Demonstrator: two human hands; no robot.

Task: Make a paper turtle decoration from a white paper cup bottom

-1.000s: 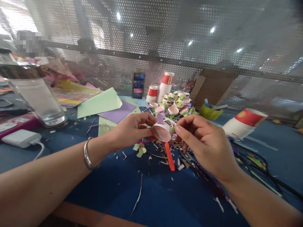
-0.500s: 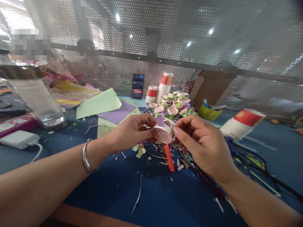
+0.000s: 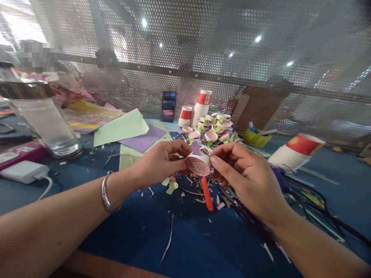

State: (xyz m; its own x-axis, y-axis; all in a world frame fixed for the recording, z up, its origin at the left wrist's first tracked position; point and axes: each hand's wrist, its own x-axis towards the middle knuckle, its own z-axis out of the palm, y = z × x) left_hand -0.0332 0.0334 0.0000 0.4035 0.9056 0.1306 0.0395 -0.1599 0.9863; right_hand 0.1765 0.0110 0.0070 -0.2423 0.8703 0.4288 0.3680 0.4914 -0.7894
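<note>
Above the middle of the table I hold a cut-off paper cup bottom, tilted so that its round face with reddish crossed lines faces me. A purple paper tab stands up from its rim. My left hand is closed on the left side of the cup bottom, thumb in front. My right hand pinches at its right rim, where a small bit of green shows at the fingertips. Below lies an orange-red tool, its kind unclear, among paper scraps.
Behind my hands is a pile of similar cup bottoms with green and purple tabs. Stacked paper cups stand behind it; another stack leans at right. Coloured paper sheets, a water bottle and a white charger are left.
My right hand has shifted slightly left, its thumb nearer the cup bottom's rim. My left hand and its hold look the same.
</note>
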